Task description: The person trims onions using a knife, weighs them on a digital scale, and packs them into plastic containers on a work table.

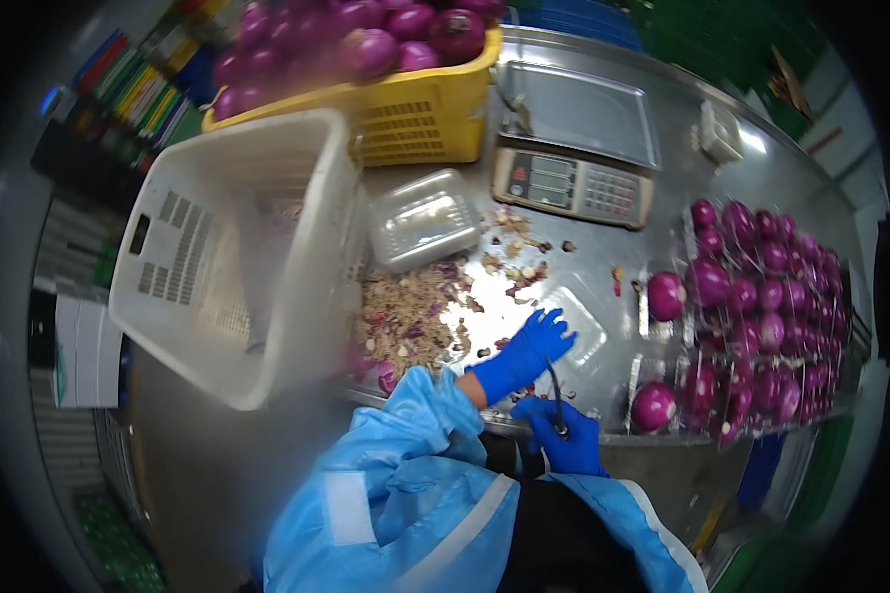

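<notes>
My left hand, in a blue glove, reaches over the metal table with its fingers apart and nothing visible in it. Just beyond its fingertips lies a clear plastic tray, which the hand partly overlaps; I cannot tell whether they touch. Closer to my body, my right hand, also gloved in blue, is closed around the handle of a small curved knife. The dark blade points up and away, close to the left wrist. Scattered onion trimmings lie left of my hands.
On the right stand packed rows of red onions in clear trays. A digital scale is at the back. Stacked clear trays sit beside a white crate. Behind it, a yellow crate is heaped with red onions.
</notes>
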A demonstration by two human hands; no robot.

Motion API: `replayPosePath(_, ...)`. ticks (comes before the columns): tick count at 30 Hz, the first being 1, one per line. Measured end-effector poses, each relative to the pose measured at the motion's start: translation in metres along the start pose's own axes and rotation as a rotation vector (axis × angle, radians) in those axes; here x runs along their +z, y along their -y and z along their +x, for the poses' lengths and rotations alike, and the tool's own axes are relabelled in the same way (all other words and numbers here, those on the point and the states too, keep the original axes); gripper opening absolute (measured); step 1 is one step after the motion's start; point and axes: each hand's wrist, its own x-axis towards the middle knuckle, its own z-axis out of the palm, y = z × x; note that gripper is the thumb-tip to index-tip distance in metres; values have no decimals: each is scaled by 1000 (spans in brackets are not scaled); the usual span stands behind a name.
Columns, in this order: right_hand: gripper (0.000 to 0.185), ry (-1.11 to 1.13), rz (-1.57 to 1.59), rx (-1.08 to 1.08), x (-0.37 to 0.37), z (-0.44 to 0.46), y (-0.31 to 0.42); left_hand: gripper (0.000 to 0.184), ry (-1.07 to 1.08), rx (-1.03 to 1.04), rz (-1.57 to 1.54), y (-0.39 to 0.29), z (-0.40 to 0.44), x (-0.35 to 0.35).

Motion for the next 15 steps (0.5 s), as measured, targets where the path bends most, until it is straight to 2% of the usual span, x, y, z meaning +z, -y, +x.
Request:
replayPosePath(1,15,6,26,-20,3,1,4,45,-29,-57,-8,-17,-3,-32)
replayPosePath(3,15,-88,146,-42,6,0,4,51,36,-234,-276,-40,-27,-90)
replayPosePath(5,16,-158,264,-51,9,7,4,46,495,-424,-468,-51,-42,-184)
replayPosePath(7,16,-210,378,-46,12,16,4,42,400,-399,-593,-47,-73,-266)
replayPosePath(9,19,-169,337,-55,21,28,7,34,161,-349,-713,-18,-101,-326)
replayPosePath(11,21,-112,335,-24,35,42,6,32,37,-716,-629,8,-102,-378)
replayPosePath(13,23,-27,267,42,51,47,6,46,-135,-617,-454,83,-119,-387)
replayPosePath(15,25,33,208,56,67,49,6,61,135,-665,29,170,-142,-376)
